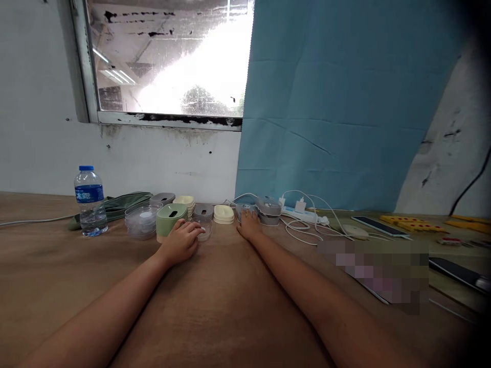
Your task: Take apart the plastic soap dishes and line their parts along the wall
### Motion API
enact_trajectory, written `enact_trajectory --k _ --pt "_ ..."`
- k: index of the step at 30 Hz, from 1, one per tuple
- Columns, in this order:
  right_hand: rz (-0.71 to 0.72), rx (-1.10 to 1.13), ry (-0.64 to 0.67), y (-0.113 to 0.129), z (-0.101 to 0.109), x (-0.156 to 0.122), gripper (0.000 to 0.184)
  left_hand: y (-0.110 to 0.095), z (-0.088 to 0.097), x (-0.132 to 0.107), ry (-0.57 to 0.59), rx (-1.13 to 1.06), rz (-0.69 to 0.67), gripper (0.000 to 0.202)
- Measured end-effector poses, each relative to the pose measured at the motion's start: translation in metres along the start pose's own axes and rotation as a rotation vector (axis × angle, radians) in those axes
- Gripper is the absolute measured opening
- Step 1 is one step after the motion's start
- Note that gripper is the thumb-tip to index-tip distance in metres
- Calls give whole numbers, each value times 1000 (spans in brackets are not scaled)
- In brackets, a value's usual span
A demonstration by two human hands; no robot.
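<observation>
My left hand (181, 241) reaches forward with its fingers stretched over a small clear plastic dish (207, 231), fingertips at its near left side. Just behind and left of that hand stands a green oval container (167, 221) with a dark slot on top. My right hand (250, 226) rests with spread fingers at a low grey piece (245, 207), its far part showing beyond the fingertips. Whether those fingers grip it is hard to see. Beside it on the right are stacked grey containers (268, 209). Between my hands sit stacked cream lids (223, 214).
Left are stacked clear dishes (142, 221), a water bottle (90, 202) and a green pouch (123, 207). More cream pieces (184, 202) and grey ones (203, 210) stand near the wall. A power strip (299, 213) with cables, a phone (379, 226) and yellow parts (414, 224) lie right.
</observation>
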State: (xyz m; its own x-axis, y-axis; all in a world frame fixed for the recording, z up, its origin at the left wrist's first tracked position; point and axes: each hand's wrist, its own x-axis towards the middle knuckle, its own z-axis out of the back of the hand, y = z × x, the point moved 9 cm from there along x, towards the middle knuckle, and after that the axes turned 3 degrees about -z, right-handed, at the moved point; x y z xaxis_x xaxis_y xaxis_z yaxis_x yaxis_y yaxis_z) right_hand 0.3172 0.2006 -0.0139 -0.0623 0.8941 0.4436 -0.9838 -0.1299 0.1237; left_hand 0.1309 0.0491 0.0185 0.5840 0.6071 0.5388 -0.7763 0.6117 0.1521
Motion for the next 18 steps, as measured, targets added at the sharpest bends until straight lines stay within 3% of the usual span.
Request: enact_trajectory --k 7,13,18 --pt "129 -45 -75 16 44 -65 53 -1 4 -3 -26 -27 -1 34" --pt "312 -4 -72 14 79 -129 45 -16 14 9 -133 -255 140 36" --pt "491 190 -11 20 107 -161 37 -57 1 29 63 -350 131 58"
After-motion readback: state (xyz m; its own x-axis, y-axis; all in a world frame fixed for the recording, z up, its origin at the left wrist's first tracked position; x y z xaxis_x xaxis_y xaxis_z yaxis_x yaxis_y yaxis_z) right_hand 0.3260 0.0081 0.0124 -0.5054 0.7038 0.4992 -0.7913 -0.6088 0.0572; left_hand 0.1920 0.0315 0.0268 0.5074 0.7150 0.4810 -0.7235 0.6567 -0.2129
